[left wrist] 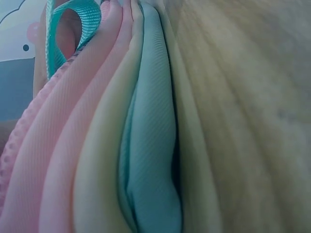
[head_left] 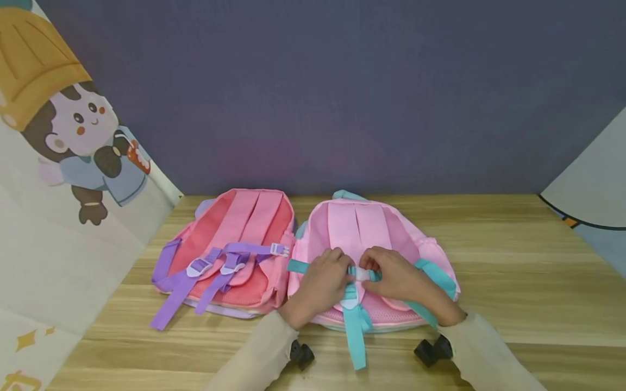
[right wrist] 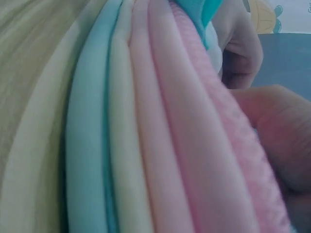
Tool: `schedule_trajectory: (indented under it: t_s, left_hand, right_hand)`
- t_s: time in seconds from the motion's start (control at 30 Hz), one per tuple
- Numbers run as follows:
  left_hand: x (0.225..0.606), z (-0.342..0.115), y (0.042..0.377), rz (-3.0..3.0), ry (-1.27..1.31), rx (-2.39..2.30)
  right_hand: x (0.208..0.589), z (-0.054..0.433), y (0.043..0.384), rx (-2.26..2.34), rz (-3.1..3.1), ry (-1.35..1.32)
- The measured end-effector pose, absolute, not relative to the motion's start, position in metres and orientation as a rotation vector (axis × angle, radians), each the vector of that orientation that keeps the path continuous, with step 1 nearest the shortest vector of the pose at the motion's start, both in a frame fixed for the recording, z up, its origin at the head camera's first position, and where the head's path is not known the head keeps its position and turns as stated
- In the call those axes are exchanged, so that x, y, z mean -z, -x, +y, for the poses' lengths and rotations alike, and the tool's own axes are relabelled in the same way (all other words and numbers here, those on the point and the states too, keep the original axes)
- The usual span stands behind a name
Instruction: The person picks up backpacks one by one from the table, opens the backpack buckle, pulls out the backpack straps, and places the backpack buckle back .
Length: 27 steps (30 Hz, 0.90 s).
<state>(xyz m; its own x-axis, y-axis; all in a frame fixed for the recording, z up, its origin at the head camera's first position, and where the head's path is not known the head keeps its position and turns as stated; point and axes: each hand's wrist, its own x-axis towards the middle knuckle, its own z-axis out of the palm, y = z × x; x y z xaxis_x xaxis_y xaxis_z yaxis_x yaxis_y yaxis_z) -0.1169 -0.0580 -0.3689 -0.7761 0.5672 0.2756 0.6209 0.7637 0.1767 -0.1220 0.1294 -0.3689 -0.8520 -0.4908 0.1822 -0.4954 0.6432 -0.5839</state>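
Observation:
A light pink backpack point(head_left: 320, 228) with teal straps lies on the table, its shoulder-strap side up. Over its lower middle, both hands meet at a white buckle point(head_left: 362, 273) on a teal strap. My left hand point(head_left: 323, 279) pinches the buckle's left end, where the webbing enters. From the other side my right hand point(head_left: 396, 274) grips its right end with curled fingers. The buckle halves look joined or nearly so; fingers partly cover them. A teal webbing tail point(head_left: 355, 339) hangs toward the table's front. The right wrist view shows the bag's layered bottom edge point(right wrist: 165, 121) close up.
Left of it, touching or nearly so, lies a coral-pink backpack point(head_left: 235, 217) with purple straps point(head_left: 176, 296) and a white buckle point(head_left: 280, 250). The wooden table point(head_left: 513, 282) ends at a dark back panel point(head_left: 342, 98). A cartoon-printed wall point(head_left: 44, 228) borders the left.

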Motion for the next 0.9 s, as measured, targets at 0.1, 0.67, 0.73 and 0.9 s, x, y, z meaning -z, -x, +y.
schedule_trajectory:
  t_s: [0.1,0.67,0.73,0.9]
  left_hand:
    - [0.3698,-0.0585,0.1168,-2.742,0.940,0.374]
    - [0.3678,-0.0587,0.1166,-2.813,0.942,0.414]
    - [0.3671,-0.0586,0.1168,-2.814,0.934,0.434]
    - [0.3672,-0.0585,0.1178,-2.807,0.917,0.469]
  right_hand:
    - [0.3702,0.1287,0.1232,-1.002,-2.844,-0.837]
    - [0.3762,0.1264,0.1237,-1.019,-2.808,-0.735]
    - [0.3771,0.1267,0.1245,-1.024,-2.791,-0.749]
    - [0.3780,0.1264,0.1259,-1.031,-2.770,-0.768]
